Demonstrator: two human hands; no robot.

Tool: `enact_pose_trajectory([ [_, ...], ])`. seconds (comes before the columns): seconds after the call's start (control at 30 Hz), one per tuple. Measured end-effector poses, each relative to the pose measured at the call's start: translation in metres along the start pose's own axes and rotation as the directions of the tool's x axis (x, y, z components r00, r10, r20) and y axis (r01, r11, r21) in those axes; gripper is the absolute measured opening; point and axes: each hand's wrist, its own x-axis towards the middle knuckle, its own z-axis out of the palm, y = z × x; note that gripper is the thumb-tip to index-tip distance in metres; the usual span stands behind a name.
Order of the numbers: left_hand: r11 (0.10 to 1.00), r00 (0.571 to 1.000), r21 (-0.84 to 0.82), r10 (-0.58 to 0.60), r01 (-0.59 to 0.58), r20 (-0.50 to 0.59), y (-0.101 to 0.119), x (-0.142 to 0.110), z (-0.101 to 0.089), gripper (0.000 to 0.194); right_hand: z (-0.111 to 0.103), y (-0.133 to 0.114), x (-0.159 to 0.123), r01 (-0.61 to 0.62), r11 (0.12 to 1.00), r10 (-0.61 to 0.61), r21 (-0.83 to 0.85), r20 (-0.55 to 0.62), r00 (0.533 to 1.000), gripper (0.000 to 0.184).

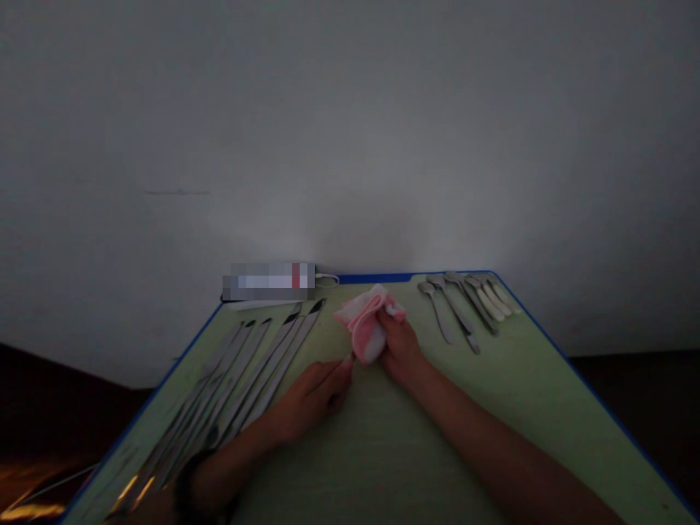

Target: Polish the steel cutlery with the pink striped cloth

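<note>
A pink and white cloth (367, 337), bunched and folded, is gripped in my right hand (403, 348) above the middle of the table. My left hand (320, 390) is closed just below and left of the cloth, with its fingertips at the cloth's lower edge. It pinches a thin, dark utensil handle whose other end is hidden in the cloth, so its kind does not show. Left of my left hand lies a group of metal knives (278, 352), side by side. Several spoons (437, 310) rest beyond my right hand, toward the far right corner.
The pale green table (350, 467) has a blue edge and stands against a grey wall (350, 131). At the far left corner sits a box-like object (267, 283), blurred out, with a white cable (328, 278). White-handled utensils (488, 300) lie beside the spoons.
</note>
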Motion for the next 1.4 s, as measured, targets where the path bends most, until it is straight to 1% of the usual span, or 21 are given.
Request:
enact_pose_trajectory([
  [0.07,1.0,1.0,-0.003,-0.002,0.002,-0.011,-0.001,0.0,0.0,0.047,0.004,0.006,-0.007,-0.009,0.999,0.01,-0.038,0.016,1.0,0.033],
  [0.17,1.0,1.0,0.013,0.011,-0.01,-0.014,0.0,0.002,0.0,0.046,0.004,0.01,-0.01,-0.021,0.995,0.03,-0.102,0.086,0.996,0.031],
  [0.23,1.0,1.0,0.015,0.015,-0.015,-0.014,0.0,0.004,-0.001,0.046,0.0,0.008,-0.007,-0.011,0.99,0.029,-0.142,0.128,0.991,0.03],
  [0.3,1.0,1.0,0.006,0.012,-0.012,0.001,0.001,0.005,-0.002,0.047,-0.007,0.001,0.0,0.034,0.976,-0.006,-0.215,0.128,0.992,0.03],
  [0.37,1.0,1.0,-0.012,0.009,-0.009,0.024,0.0,0.006,-0.003,0.049,-0.015,-0.009,0.007,0.121,0.93,-0.093,-0.348,0.097,0.991,0.031],
  [0.43,1.0,0.999,-0.03,0.008,-0.007,0.039,0.0,0.006,-0.004,0.049,-0.022,-0.017,0.013,0.225,0.839,-0.205,-0.496,0.095,0.974,0.032],
  [0.5,0.999,0.999,-0.047,0.005,-0.003,0.049,-0.001,0.005,-0.005,0.049,-0.026,-0.021,0.015,0.26,0.775,-0.246,-0.576,0.104,0.964,0.034],
  [0.57,0.998,0.999,-0.066,0.008,-0.004,0.046,-0.002,0.005,-0.005,0.049,-0.025,-0.02,0.013,0.222,0.781,-0.232,-0.585,0.059,0.971,0.037],
  [0.67,0.995,1.0,-0.1,0.01,-0.007,0.025,-0.003,0.006,-0.004,0.049,-0.017,-0.011,0.006,0.144,0.843,-0.21,-0.518,-0.069,0.975,0.041],
  [0.73,0.994,1.0,-0.109,0.004,-0.002,0.011,-0.003,0.007,-0.003,0.049,-0.01,-0.004,0.002,0.128,0.882,-0.196,-0.453,-0.107,0.975,0.04],
  [0.8,0.995,1.0,-0.099,-0.003,0.004,0.011,-0.002,0.008,-0.003,0.049,-0.005,0.003,-0.002,0.126,0.913,-0.179,-0.388,-0.103,0.978,0.039],
  [0.9,0.999,1.0,-0.04,0.003,-0.002,0.017,-0.001,0.009,-0.002,0.048,-0.004,0.009,-0.005,0.091,0.929,-0.125,-0.357,-0.073,0.989,0.036],
  [1.0,0.999,1.0,-0.052,0.01,-0.01,0.008,-0.003,0.009,-0.002,0.049,-0.009,0.004,-0.002,0.074,0.923,-0.075,-0.377,0.011,0.997,0.034],
  [1.03,0.997,1.0,-0.074,0.005,-0.005,0.005,-0.005,0.009,-0.002,0.049,-0.011,0.0,0.0,0.094,0.916,-0.082,-0.39,0.047,0.996,0.033],
  [1.1,0.995,1.0,-0.102,-0.006,0.005,-0.005,-0.007,0.009,-0.003,0.048,-0.016,-0.012,0.003,0.162,0.878,-0.136,-0.45,0.091,0.987,0.031],
  [1.2,0.997,1.0,-0.075,0.007,-0.007,-0.002,-0.008,0.009,-0.004,0.048,-0.02,-0.029,0.003,0.288,0.746,-0.291,-0.601,0.095,0.952,0.033],
  [1.27,0.998,1.0,-0.054,0.024,-0.023,0.015,-0.007,0.008,-0.005,0.049,-0.02,-0.034,0.0,0.324,0.685,-0.362,-0.653,0.08,0.929,0.038],
  [1.3,0.998,0.999,-0.052,0.027,-0.026,0.023,-0.006,0.007,-0.005,0.049,-0.019,-0.033,-0.002,0.324,0.683,-0.379,-0.654,0.061,0.923,0.039],
  [1.33,0.998,0.999,-0.054,0.027,-0.026,0.027,-0.005,0.007,-0.005,0.049,-0.018,-0.03,-0.003,0.308,0.703,-0.378,-0.641,0.029,0.925,0.04],
  [1.4,0.998,0.999,-0.06,0.017,-0.015,0.033,-0.004,0.007,-0.005,0.049,-0.014,-0.02,-0.007,0.239,0.773,-0.335,-0.588,-0.059,0.94,0.043],
])
